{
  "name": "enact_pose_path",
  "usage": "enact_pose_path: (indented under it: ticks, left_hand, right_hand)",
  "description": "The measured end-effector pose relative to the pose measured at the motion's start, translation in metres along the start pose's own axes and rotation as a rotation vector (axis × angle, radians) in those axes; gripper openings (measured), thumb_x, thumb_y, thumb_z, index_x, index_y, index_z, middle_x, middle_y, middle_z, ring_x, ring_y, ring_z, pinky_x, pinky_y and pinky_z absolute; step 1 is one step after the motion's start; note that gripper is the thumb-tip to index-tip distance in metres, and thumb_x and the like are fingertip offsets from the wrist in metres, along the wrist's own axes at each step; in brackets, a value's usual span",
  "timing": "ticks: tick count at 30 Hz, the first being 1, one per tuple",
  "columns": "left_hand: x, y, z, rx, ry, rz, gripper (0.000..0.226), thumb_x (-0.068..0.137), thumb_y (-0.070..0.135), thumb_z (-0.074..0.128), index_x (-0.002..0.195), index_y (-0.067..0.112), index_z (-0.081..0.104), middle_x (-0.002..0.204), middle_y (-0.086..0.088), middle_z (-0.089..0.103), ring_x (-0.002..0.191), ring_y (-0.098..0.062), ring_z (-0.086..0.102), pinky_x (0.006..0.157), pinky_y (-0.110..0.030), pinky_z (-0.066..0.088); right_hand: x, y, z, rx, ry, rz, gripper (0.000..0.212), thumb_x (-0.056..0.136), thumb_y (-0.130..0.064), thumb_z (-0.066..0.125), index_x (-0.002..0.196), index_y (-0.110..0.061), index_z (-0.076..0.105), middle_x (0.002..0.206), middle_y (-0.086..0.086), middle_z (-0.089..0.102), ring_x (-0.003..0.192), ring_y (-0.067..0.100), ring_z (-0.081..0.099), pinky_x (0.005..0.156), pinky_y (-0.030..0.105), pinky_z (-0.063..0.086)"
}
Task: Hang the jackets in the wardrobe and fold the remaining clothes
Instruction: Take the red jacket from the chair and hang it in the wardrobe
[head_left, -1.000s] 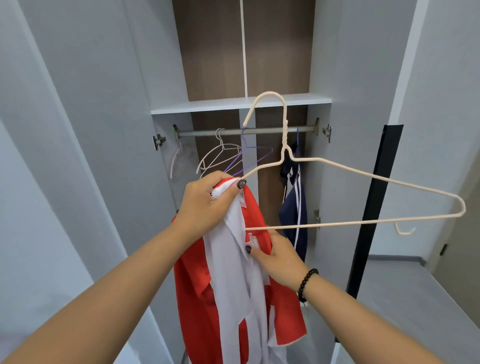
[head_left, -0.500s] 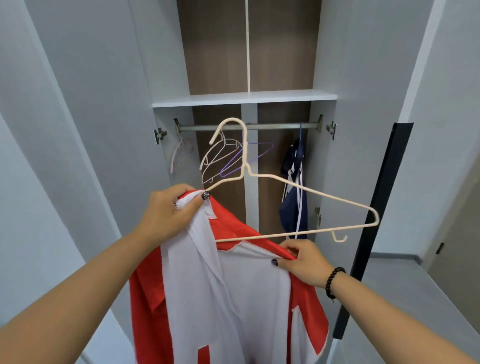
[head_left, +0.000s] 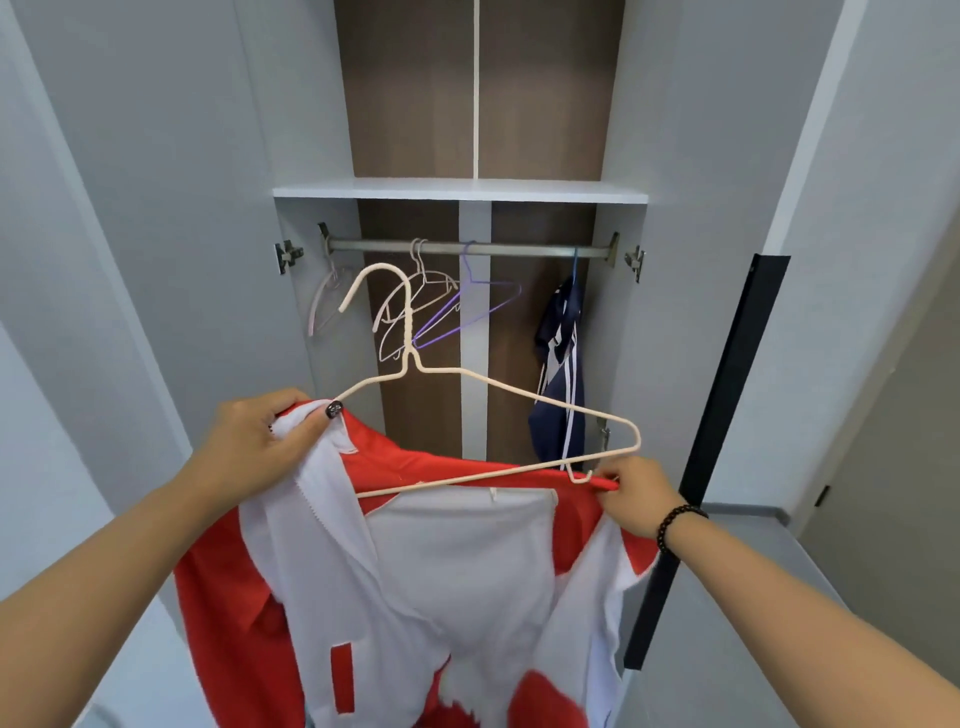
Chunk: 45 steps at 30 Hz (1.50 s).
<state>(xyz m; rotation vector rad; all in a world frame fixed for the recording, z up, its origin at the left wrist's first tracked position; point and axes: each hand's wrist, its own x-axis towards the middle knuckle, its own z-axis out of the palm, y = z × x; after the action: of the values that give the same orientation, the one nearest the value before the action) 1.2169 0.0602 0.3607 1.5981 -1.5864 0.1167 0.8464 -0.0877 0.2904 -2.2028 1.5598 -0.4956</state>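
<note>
A red and white jacket (head_left: 457, 571) hangs spread open between my hands in front of the open wardrobe. My left hand (head_left: 260, 447) grips its left shoulder together with the left end of a cream wire hanger (head_left: 498, 389). My right hand (head_left: 636, 493) pinches the jacket's right shoulder edge beside the hanger's right end. The hanger's left arm is inside the jacket; its right arm stands bare above the fabric. Its hook points up, below the metal rail (head_left: 467, 248).
On the rail hang several empty wire hangers (head_left: 431, 296) left of centre and a navy jacket with white stripes (head_left: 563, 374) at the right. A white shelf (head_left: 457, 189) sits above the rail. Grey doors stand open on both sides, the right one with a black edge (head_left: 717, 441).
My hands have drawn apart, spreading the jacket wide. The hanger has swung left and lowered, its left arm now inside the jacket's shoulder.
</note>
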Motion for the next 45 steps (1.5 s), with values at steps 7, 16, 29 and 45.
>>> enact_pose_path:
  ticks: [7,16,29,45]
  left_hand:
    - [-0.011,-0.005,-0.017,0.04,0.003,0.126,0.009,0.087,0.032,0.067,0.081,0.038,0.065,0.082,0.022,0.065,0.066,-0.001,0.058,0.053,-0.007,0.036]
    - [-0.025,-0.014,-0.014,0.311,-0.049,0.251,0.04,0.086,0.054,0.042,0.082,0.027,0.072,0.059,0.011,0.063,0.046,-0.015,0.05,0.044,-0.03,0.047]
    - [-0.031,-0.005,0.007,0.521,-0.027,0.077,0.036,0.093,0.055,0.046,0.079,0.032,0.07,0.057,0.007,0.062,0.053,-0.023,0.059,0.048,-0.027,0.045]
    - [-0.025,0.02,0.03,0.581,0.02,0.231,0.047,0.089,0.052,0.036,0.071,0.02,0.065,0.053,0.004,0.058,0.042,-0.025,0.055,0.039,-0.025,0.038]
  right_hand:
    - [0.02,-0.006,-0.026,0.12,0.001,0.018,0.023,0.09,-0.008,0.054,0.074,-0.014,0.068,0.072,0.001,0.063,0.07,0.014,0.055,0.058,0.019,0.039]
    - [0.043,-0.033,-0.038,0.21,0.16,-0.05,0.022,0.084,-0.004,0.06,0.074,-0.021,0.067,0.076,-0.003,0.064,0.079,0.017,0.057,0.065,0.024,0.039]
    - [0.043,-0.047,-0.031,-0.272,0.017,-0.06,0.024,0.092,-0.009,0.048,0.07,-0.017,0.053,0.083,0.009,0.061,0.073,0.025,0.056,0.065,0.032,0.047]
    - [0.034,-0.07,-0.016,0.375,-0.208,0.247,0.009,0.081,0.002,0.048,0.074,-0.003,0.053,0.075,0.018,0.056,0.066,0.027,0.052,0.064,0.032,0.041]
